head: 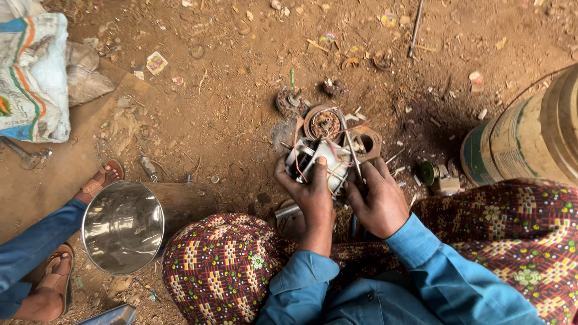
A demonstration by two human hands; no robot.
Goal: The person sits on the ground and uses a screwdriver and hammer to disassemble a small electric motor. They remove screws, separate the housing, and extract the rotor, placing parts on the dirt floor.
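While left hand (310, 195) and right hand (376, 201) clasp it, white motor part (319, 159), red wires, seemingly rusted.

1. The left hand (310, 195) and right hand (379, 201) sit side by side on a small motor assembly (319, 157) resting on the dirt floor (229, 108).
2. A coil part (323, 123) lies just beyond the assembly.
3. A metal bucket (123, 225) lies tipped to the left, beside another person's sandalled feet (99, 180).
4. A drum (530, 141) stands to the right.
5. A sack (33, 75) lies far left.
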